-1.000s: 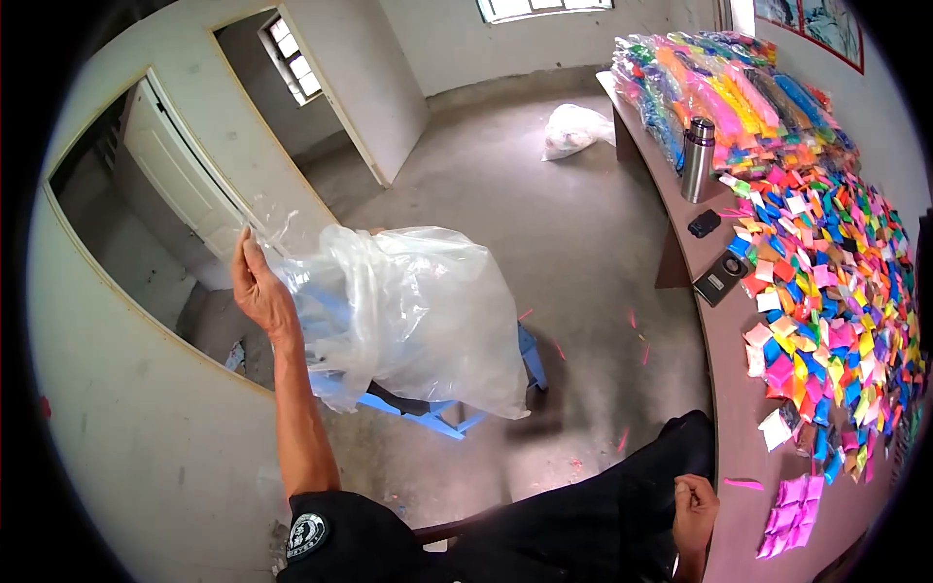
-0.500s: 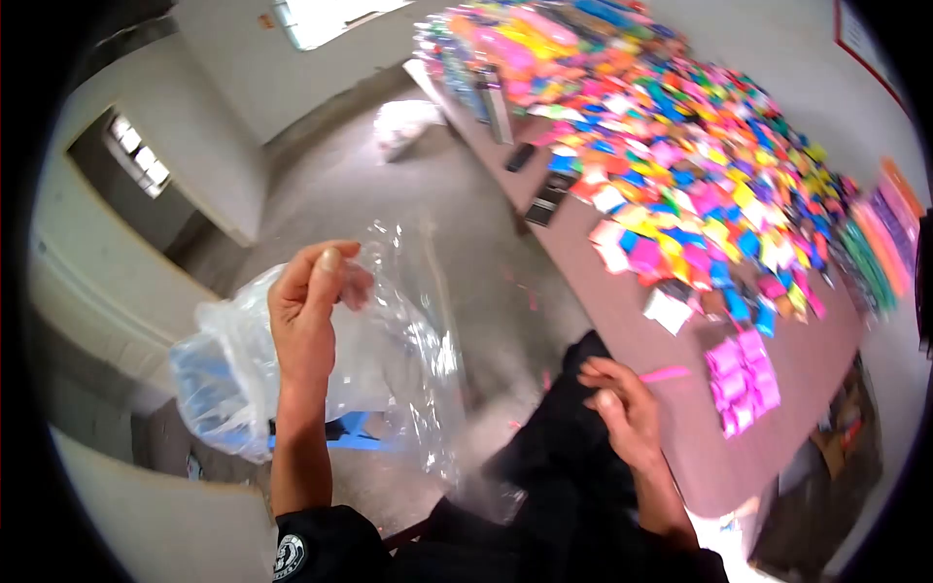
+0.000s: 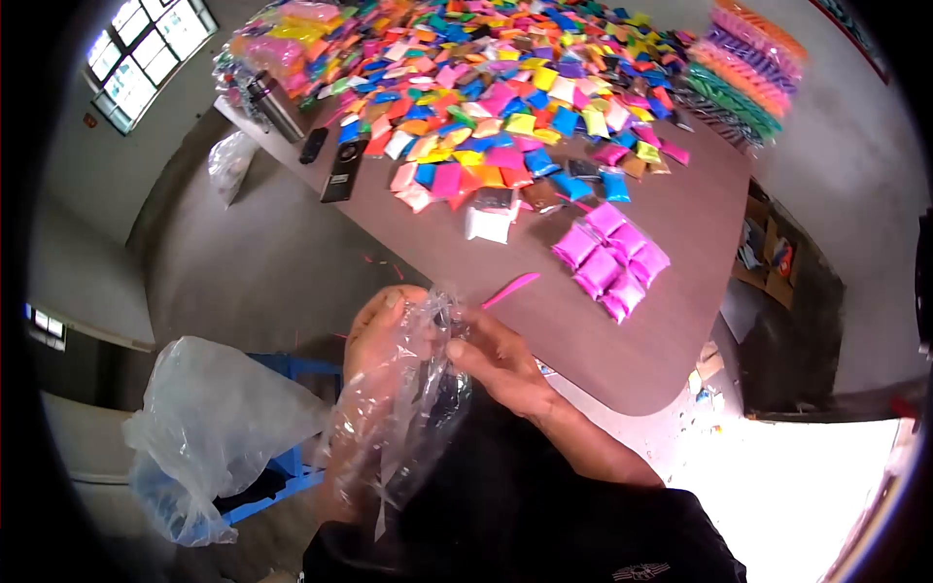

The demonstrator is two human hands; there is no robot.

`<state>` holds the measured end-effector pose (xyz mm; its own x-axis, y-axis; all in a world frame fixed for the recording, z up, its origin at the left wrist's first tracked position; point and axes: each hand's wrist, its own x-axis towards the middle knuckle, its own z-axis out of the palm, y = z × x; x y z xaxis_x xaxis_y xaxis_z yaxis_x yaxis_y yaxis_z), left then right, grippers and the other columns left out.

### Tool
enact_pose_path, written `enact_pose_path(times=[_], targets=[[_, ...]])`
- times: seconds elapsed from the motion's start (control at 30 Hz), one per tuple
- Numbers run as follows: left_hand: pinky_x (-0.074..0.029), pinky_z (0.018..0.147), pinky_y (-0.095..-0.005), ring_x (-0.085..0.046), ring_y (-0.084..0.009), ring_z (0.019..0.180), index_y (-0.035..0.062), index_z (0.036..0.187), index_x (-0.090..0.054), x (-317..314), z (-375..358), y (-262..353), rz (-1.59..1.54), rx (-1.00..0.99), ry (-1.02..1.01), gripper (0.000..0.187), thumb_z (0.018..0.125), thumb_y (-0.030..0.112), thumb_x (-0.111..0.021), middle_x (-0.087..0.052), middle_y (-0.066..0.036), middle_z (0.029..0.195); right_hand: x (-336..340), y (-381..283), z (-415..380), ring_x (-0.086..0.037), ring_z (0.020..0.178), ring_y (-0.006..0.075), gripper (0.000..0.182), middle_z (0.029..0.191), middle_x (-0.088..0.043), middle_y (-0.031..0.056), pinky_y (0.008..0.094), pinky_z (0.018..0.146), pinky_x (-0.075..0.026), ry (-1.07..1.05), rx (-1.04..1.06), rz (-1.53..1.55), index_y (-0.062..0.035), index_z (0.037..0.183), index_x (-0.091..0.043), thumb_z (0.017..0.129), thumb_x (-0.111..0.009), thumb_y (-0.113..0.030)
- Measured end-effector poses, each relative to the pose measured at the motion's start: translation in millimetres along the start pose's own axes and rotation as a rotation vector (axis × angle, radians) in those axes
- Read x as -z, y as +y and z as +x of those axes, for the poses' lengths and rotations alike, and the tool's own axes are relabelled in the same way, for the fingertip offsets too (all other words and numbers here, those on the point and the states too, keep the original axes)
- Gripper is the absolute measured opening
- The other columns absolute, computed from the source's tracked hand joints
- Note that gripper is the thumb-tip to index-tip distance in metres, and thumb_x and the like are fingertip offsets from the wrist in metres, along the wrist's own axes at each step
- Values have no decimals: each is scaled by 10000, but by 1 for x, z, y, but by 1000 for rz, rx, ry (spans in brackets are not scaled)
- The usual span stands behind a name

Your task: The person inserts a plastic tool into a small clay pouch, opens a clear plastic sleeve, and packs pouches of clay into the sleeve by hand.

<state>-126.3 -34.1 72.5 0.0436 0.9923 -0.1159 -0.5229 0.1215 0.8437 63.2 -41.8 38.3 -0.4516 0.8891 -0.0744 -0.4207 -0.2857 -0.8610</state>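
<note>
A clear plastic bag (image 3: 403, 408) hangs crinkled in front of my body, just off the near-left edge of the table. Behind its film, my left hand (image 3: 374, 325) has curled fingers gripping the upper part of the bag. My right hand (image 3: 501, 360) pinches the bag's top edge from the other side, thumb against fingers. Close by on the table lies a block of shiny magenta packets (image 3: 612, 257) in rows. A thin pink strip (image 3: 511, 290) rests between that block and my right hand.
Many small coloured packets (image 3: 505, 107) cover the back of the brown table (image 3: 671, 360). A steel flask (image 3: 280, 109) and a black box (image 3: 344, 173) stand at its left side. Bagged coloured bundles (image 3: 743, 73) are stacked back right. A large plastic sack (image 3: 219, 408) lies over a blue frame at left.
My left hand has brought the clear bag rightward and down, and my right hand has moved left to take hold of it. The view has turned toward the table.
</note>
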Motion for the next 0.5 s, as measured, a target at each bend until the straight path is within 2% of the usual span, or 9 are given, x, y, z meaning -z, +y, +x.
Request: enact_pose_path(times=[0.03,0.13,0.17,0.2,0.27,0.33,0.37,0.43,0.5], targets=[[-580,782,-327,-708,-158,876,1,1199,-675,0,3,-10,-32,39,-42,310,1106,273,-561,-744,-84,1013,1,0,-2,-632,1005,104,502,1118,-669,34,269,877,-531,58,13,63,-10,1450,-543,1018,-746,-164],[-570,786,-312,-713,-172,891,2,1339,-628,-11,8,-21,21,87,-38,382,1106,297,-557,-747,-109,1023,18,-5,-13,-637,928,87,377,1019,-686,18,259,818,-533,155,49,2,2,1311,-628,988,-779,-119],[-565,801,-311,-715,-181,898,-2,1377,-604,-17,7,-19,193,80,9,417,1111,313,-545,-747,-117,1026,23,-14,-22,-634,857,72,235,944,-685,5,245,771,-529,258,37,-4,2,1151,-662,962,-789,-57],[-561,816,-309,-717,-189,904,-7,1415,-581,-19,7,-18,368,71,53,453,1116,329,-532,-746,-125,1030,33,-14,-28,-634,857,72,235,944,-685,5,245,771,-529,278,37,-9,2,1151,-662,962,-789,-57],[-558,887,-372,-711,-227,1007,-8,1476,-524,0,6,-20,320,78,-131,565,1107,420,-526,-725,-180,1154,54,-15,-37,-646,803,75,154,925,-713,3,243,711,-509,455,236,-170,-50,1090,-674,968,-716,34],[-554,928,-385,-708,-237,1054,8,1490,-514,-4,-4,-19,198,80,-277,594,1060,410,-596,-710,-203,1227,64,-35,-51,-552,704,14,148,841,-663,-34,198,612,-412,534,279,-149,-63,1006,-628,964,-710,52],[-554,928,-385,-708,-237,1054,8,1490,-514,-12,-8,-20,188,94,-293,594,1060,410,-596,-710,-203,1227,69,-44,-59,-558,693,18,141,815,-651,-37,204,608,-430,584,252,-169,-57,974,-619,956,-738,17],[-545,966,-370,-706,-235,1071,0,1484,-512,-31,-15,-25,373,170,-203,635,960,271,-747,-715,-203,1242,74,-55,-74,-565,682,21,159,790,-639,-41,211,604,-448,650,225,-196,-52,943,-610,947,-766,-18],[-548,948,-351,-702,-213,1066,-6,1467,-524,-37,-21,-40,419,122,-291,640,910,168,-784,-720,-188,1218,81,-57,-85,-542,648,21,155,736,-625,-38,218,580,-424,702,251,-376,-45,940,-613,939,-768,-39]])
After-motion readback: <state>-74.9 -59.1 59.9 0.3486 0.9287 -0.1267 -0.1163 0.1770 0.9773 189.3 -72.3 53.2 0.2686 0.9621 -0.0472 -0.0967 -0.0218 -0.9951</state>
